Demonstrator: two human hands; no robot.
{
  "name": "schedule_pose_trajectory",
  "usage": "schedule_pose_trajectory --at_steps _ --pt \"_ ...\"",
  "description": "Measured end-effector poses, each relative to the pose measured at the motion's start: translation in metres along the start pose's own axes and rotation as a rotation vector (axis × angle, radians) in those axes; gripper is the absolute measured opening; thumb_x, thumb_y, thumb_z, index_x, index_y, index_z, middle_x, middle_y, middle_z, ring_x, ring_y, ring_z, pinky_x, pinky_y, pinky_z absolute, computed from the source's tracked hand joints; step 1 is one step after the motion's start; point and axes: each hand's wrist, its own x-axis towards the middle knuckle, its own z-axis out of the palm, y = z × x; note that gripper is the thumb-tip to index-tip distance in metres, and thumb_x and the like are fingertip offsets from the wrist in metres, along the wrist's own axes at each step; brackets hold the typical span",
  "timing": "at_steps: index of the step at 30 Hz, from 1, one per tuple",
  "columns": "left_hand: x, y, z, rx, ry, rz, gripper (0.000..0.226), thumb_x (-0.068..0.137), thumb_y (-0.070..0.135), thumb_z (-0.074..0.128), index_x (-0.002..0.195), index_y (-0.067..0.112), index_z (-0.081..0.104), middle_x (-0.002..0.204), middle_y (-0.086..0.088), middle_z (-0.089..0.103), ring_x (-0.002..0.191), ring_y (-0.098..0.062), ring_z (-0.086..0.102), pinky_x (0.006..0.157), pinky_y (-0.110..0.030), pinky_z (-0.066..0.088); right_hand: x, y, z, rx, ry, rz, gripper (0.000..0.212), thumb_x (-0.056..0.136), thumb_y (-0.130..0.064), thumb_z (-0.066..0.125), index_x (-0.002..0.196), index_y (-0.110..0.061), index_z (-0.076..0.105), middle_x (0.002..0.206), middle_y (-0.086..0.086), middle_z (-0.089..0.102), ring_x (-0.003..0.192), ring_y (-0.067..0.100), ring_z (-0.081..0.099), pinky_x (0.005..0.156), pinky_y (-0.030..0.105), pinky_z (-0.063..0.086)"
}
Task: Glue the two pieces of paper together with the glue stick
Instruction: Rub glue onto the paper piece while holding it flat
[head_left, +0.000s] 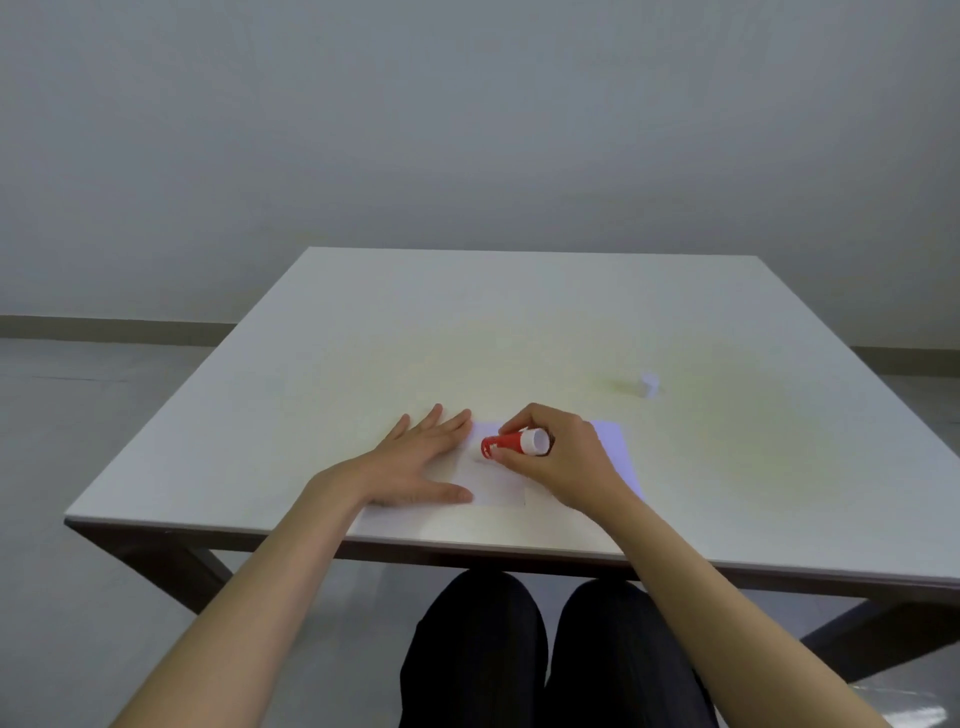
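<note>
Head view shows the white bench (363, 322) mostly bare, its near edge just below the work and wide open surface behind and to both sides. Left hand (423, 460) lies flat, fingers spread, pressing the small paper (493, 480). Right hand (558, 460) has its grip pinched on the red glue stick (511, 442), tilted low over that paper. A second sheet (615, 449) lies beneath the right hand. A white cap (649, 384) sits well apart.

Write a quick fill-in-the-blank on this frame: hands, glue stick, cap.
1. The right hand holds the ____ glue stick.
2. The left hand lies ____ on the paper.
3. The white cap stands on the table, to the ____ of both hands.

Missing: red; flat; right
</note>
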Motion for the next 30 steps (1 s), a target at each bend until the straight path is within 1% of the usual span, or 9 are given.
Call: schedule_pose_trajectory --at_steps 2,4,7,9,13,17,22,28,30 --pt "0.0 0.0 0.0 -0.007 0.004 0.003 0.092 0.085 0.058 0.052 0.15 0.03 -0.007 0.158 0.018 -0.013 0.143 -0.004 -0.021 0.119 -0.038 -0.013 -0.003 0.003 -0.011 -0.06 -0.15 -0.006 0.017 0.07 -0.042 0.074 0.083 -0.033 0.068 0.061 0.002 0.061 0.049 0.005 0.045 0.051 0.017 0.034" --pt "-0.001 0.0 0.0 -0.019 0.009 0.004 0.091 0.086 0.056 0.053 0.15 0.03 -0.006 0.158 0.018 -0.012 0.143 -0.003 -0.021 0.119 -0.037 -0.013 0.0 0.006 -0.022 -0.092 -0.221 0.003 0.015 0.073 -0.034 0.075 0.087 -0.033 0.069 0.079 0.013 0.069 0.064 0.024 0.056 0.06 0.031 0.042" --pt "0.0 -0.001 0.0 -0.028 0.016 0.012 0.089 0.087 0.053 0.053 0.151 0.029 -0.004 0.158 0.018 -0.011 0.143 -0.003 -0.02 0.118 -0.035 -0.014 0.008 0.008 -0.028 -0.139 -0.072 -0.006 0.014 0.077 -0.024 0.073 0.09 -0.029 0.071 0.082 -0.009 0.07 0.07 0.005 0.057 0.063 0.02 0.044" --pt "-0.001 -0.001 0.0 -0.026 0.018 0.01 0.088 0.087 0.054 0.053 0.151 0.029 -0.003 0.158 0.018 -0.011 0.143 -0.003 -0.02 0.118 -0.035 -0.014 0.011 0.009 -0.026 -0.151 0.035 0.011 0.018 0.078 -0.021 0.072 0.096 -0.023 0.072 0.088 -0.008 0.071 0.08 0.008 0.061 0.07 0.022 0.047" --pt "0.0 -0.001 0.001 -0.033 0.017 0.009 0.089 0.086 0.055 0.053 0.151 0.029 -0.003 0.158 0.019 -0.011 0.143 -0.003 -0.021 0.119 -0.035 -0.013 0.006 0.01 -0.029 -0.122 -0.106 -0.011 0.018 0.078 -0.019 0.073 0.095 -0.027 0.072 0.087 -0.013 0.071 0.077 -0.003 0.06 0.068 0.01 0.045" --pt "0.0 -0.002 0.001 -0.024 0.017 0.007 0.09 0.087 0.055 0.053 0.151 0.029 -0.005 0.158 0.018 -0.012 0.143 -0.003 -0.02 0.118 -0.035 -0.013 -0.001 0.008 -0.033 -0.108 -0.239 -0.025 0.019 0.077 -0.021 0.074 0.094 -0.029 0.072 0.092 -0.009 0.073 0.082 0.008 0.063 0.074 0.021 0.048" --pt "-0.002 0.0 0.0 -0.034 0.021 0.011 0.089 0.087 0.053 0.055 0.151 0.028 -0.002 0.158 0.019 -0.01 0.143 -0.002 -0.02 0.118 -0.034 -0.014 0.005 0.008 -0.029 -0.164 0.04 0.021 0.023 0.078 -0.018 0.073 0.101 -0.021 0.072 0.098 -0.003 0.074 0.09 0.015 0.064 0.082 0.027 0.049" --pt "0.0 -0.002 0.003 -0.027 0.036 0.011 0.09 0.086 0.054 0.054 0.151 0.028 -0.004 0.158 0.018 -0.011 0.143 -0.003 -0.019 0.118 -0.034 -0.014 -0.007 0.013 -0.038 -0.112 -0.251 -0.01 0.022 0.075 -0.023 0.075 0.092 -0.036 0.073 0.092 -0.011 0.074 0.085 0.009 0.064 0.078 0.019 0.049" --pt "-0.001 -0.002 0.003 -0.025 0.033 0.011 0.09 0.087 0.054 0.054 0.151 0.028 -0.004 0.158 0.018 -0.011 0.143 -0.003 -0.02 0.118 -0.034 -0.014 -0.008 0.014 -0.041 -0.104 -0.257 0.004 0.022 0.075 -0.023 0.076 0.091 -0.038 0.073 0.093 -0.012 0.074 0.087 0.009 0.064 0.08 0.019 0.049"
